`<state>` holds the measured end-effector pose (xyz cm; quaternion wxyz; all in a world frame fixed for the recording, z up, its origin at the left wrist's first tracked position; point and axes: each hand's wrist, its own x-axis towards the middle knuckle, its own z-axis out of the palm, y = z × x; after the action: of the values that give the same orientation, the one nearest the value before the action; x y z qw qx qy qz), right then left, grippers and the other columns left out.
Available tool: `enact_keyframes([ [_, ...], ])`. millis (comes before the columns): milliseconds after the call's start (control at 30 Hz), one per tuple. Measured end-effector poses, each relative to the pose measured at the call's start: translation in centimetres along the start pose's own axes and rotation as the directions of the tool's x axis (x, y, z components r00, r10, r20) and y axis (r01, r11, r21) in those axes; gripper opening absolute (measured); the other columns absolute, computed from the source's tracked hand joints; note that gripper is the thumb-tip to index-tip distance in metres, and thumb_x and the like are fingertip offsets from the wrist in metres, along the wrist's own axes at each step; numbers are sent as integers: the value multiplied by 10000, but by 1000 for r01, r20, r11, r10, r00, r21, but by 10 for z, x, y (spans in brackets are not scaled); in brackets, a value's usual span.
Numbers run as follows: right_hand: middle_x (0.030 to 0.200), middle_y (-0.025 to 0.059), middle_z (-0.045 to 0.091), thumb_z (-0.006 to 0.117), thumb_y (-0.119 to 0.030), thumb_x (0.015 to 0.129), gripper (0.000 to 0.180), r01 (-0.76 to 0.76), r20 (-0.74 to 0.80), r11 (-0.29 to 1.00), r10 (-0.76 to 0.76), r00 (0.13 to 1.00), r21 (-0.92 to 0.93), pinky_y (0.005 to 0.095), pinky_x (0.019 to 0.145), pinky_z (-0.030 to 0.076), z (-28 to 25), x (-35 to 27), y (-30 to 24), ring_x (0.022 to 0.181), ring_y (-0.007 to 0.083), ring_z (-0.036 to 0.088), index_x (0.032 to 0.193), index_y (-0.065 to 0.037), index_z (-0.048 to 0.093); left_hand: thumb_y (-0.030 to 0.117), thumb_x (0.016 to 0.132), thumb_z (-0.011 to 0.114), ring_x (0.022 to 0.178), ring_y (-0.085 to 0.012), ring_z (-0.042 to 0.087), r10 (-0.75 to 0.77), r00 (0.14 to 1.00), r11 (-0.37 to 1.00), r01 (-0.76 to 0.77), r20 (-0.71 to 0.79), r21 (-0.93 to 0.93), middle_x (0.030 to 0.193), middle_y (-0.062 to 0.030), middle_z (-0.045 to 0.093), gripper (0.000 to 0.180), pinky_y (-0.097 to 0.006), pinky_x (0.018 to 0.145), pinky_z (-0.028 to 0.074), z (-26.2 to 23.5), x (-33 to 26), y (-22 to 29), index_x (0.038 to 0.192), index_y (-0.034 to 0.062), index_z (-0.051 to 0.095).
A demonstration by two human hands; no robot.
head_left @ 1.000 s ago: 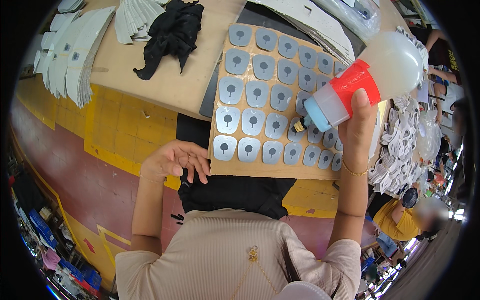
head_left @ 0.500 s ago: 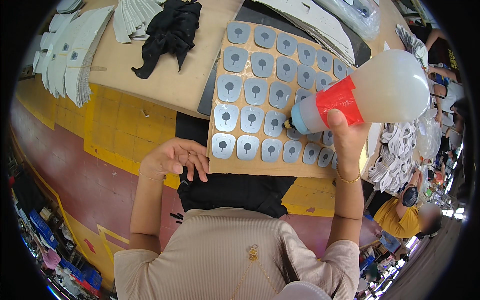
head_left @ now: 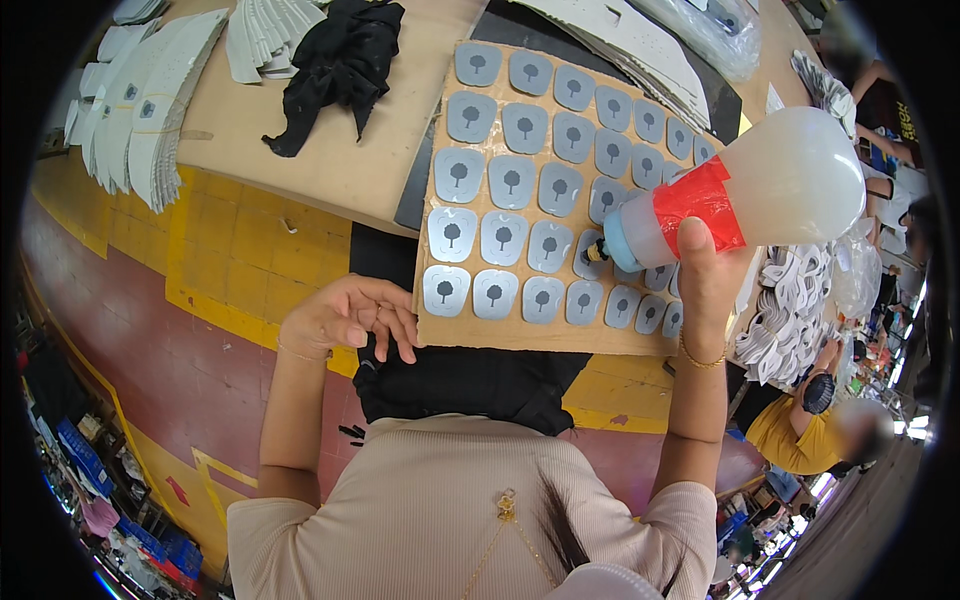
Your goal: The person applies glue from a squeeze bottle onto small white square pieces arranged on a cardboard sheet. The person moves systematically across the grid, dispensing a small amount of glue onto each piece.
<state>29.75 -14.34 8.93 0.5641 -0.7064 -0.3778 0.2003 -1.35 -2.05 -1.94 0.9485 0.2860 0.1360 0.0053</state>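
Note:
My right hand (head_left: 712,270) is wrapped round a translucent squeeze bottle (head_left: 795,175) with red tape about it and a light-blue collar. The bottle lies tilted, its small dark nozzle pointing left over the grey patches. Beneath it is a brown cardboard sheet (head_left: 560,338), bearing rows of rounded grey patches (head_left: 503,239), each with a dark tree print. Some patches on the right are hidden behind the bottle and hand. At the board's lower left edge rests my left hand (head_left: 355,315), fingers loosely bent and apart, the tips against or just beside the edge.
A black cloth (head_left: 340,70) lies on the table (head_left: 240,130), with stacks of pale cut pieces (head_left: 150,120) to its left. Beyond the board are more pale pieces (head_left: 640,50) and a clear plastic bag (head_left: 715,35). White curved pieces (head_left: 790,310) pile up at right, near a person in yellow (head_left: 785,435).
My right hand has shifted the bottle slightly to the right, its nozzle moving from one patch toward another. The left hand and the cardboard have stayed in place.

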Motion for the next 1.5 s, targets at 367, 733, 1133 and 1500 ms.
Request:
enact_keyframes([
  [367, 916, 107, 574, 731, -388, 686, 609, -44, 117, 997, 37, 992, 60, 283, 701, 486, 3, -2, 4, 825, 170, 572, 1068, 22, 491, 294, 599, 726, 746, -342, 644, 7, 1000, 1000, -7, -8, 4, 882, -190, 624, 625, -279, 498, 498, 3, -2, 2, 1086, -43, 528],
  [733, 959, 98, 573, 717, -370, 711, 613, -8, 21, 995, 6, 1000, 95, 313, 777, 469, 14, 1, -5, 850, 182, 575, 1102, 29, 465, 268, 611, 725, 806, -299, 640, -49, 997, 999, 50, 52, -8, 941, -227, 609, 574, -259, 565, 502, 4, 3, 1, 1034, -69, 532],
  [1133, 926, 86, 581, 781, -208, 652, 508, -15, 129, 999, 9, 992, 46, 283, 716, 484, 31, -1, -19, 826, 165, 576, 1029, 16, 525, 224, 648, 726, 842, -278, 638, -45, 991, 996, 53, 125, -67, 992, -251, 588, 526, -234, 600, 516, 3, 6, -1, 1027, -79, 523],
  [1500, 931, 95, 587, 751, -273, 683, 518, -80, 143, 986, 58, 988, 148, 286, 723, 480, 35, 4, -13, 834, 168, 579, 1042, 20, 518, 205, 655, 711, 831, -249, 642, -52, 991, 997, 58, 124, -43, 992, -230, 596, 505, -232, 597, 511, 4, 5, 3, 1027, -80, 523],
])
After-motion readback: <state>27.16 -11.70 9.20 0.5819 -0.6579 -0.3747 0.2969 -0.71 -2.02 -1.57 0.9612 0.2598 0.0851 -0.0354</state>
